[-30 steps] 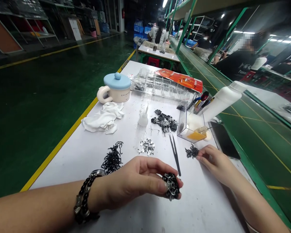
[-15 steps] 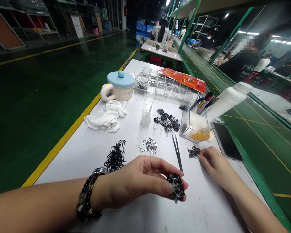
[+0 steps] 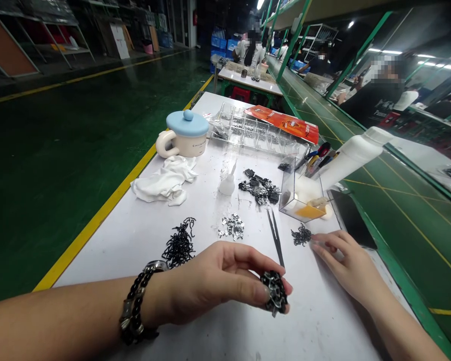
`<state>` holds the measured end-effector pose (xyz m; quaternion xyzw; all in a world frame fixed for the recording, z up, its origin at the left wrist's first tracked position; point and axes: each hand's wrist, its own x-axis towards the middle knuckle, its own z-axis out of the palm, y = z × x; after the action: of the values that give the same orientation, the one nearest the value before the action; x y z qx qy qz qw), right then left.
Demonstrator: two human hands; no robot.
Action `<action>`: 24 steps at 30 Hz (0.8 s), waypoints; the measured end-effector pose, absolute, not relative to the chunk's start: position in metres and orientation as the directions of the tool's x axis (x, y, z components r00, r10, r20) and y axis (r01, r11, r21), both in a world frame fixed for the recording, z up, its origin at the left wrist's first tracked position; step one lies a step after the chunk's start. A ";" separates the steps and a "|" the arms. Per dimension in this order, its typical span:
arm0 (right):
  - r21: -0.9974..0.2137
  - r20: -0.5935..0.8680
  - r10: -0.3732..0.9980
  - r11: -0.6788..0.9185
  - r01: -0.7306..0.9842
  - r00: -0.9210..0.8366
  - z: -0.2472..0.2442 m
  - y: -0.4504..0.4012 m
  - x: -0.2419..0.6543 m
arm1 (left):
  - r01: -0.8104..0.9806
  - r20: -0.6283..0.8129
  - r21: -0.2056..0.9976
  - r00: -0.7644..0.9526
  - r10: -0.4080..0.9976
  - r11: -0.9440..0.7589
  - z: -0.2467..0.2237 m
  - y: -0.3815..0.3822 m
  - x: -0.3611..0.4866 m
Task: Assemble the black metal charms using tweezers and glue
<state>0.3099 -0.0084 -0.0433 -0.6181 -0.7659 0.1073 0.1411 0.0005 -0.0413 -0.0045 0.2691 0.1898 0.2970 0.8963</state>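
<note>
I've got left hand [image 3: 225,286] pinching black-and-silver metal clump [image 3: 275,292] between thumb and fingertips, held above white surface [image 3: 323,321]. Clump looks light, stiff, tangled; small pieces could snag or slip, so I'd grip its dense middle, not loose ends. Right hand [image 3: 348,265] open, fingers extended, just beside small black wire tangle [image 3: 301,234]. Slender steel tweezers [image 3: 275,243] lie between hands, held by neither.
</note>
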 end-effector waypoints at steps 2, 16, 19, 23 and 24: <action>-0.348 0.089 0.976 0.219 0.912 -0.200 -0.046 -0.005 0.308 | -0.430 -0.181 0.599 0.749 0.638 0.675 -0.005 -0.041 0.000; -0.399 0.063 0.973 0.228 0.888 -0.221 -0.041 -0.008 0.325 | -0.436 -0.182 0.593 0.747 0.640 0.677 -0.006 -0.039 0.000; -0.389 0.046 0.970 0.239 0.890 -0.240 -0.037 -0.006 0.326 | -0.435 -0.188 0.596 0.742 0.644 0.675 -0.006 -0.039 0.000; -0.373 0.000 0.951 0.286 0.883 -0.308 -0.039 0.001 0.321 | -0.431 -0.187 0.598 0.745 0.641 0.675 -0.005 -0.040 0.000; -0.371 -0.007 0.946 0.300 0.879 -0.326 -0.040 0.003 0.319 | -0.429 -0.187 0.600 0.746 0.639 0.676 -0.005 -0.040 -0.001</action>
<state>0.3192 0.0030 -0.0401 -0.5708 -0.7991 0.1555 0.1069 -0.0005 -0.0398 -0.0049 0.2702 0.1948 0.2985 0.8944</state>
